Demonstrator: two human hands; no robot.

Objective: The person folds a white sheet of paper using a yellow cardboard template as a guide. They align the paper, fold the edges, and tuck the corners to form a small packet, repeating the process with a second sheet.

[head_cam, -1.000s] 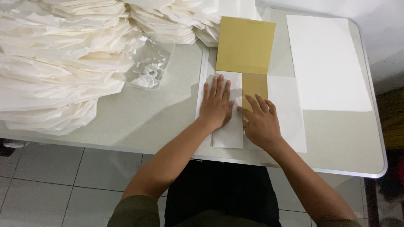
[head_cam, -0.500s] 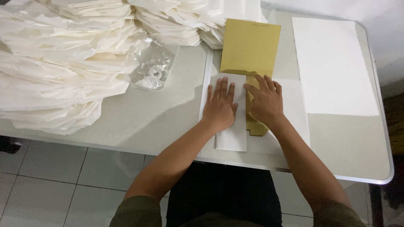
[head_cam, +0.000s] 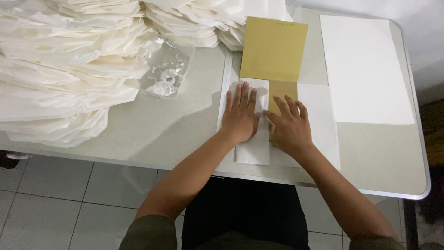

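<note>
My left hand [head_cam: 240, 115] lies flat, fingers spread, on a folded white paper flap [head_cam: 252, 148] near the table's front edge. Beside it my right hand [head_cam: 290, 126] presses flat on a tan cardboard template [head_cam: 274, 48] whose lower strip lies over the white sheet [head_cam: 321, 125]. The wide upper part of the template sticks out beyond my fingers. Neither hand grips anything; both press down.
A large heap of folded white paper pieces [head_cam: 69, 69] fills the left and back of the grey table [head_cam: 162, 129]. A crumpled clear plastic bag [head_cam: 164, 74] lies by the heap. A stack of flat white sheets [head_cam: 365, 69] sits at right. Tiled floor below.
My right hand has slid down and back toward me along the cardboard strip. My left hand stays pressed on the white flap.
</note>
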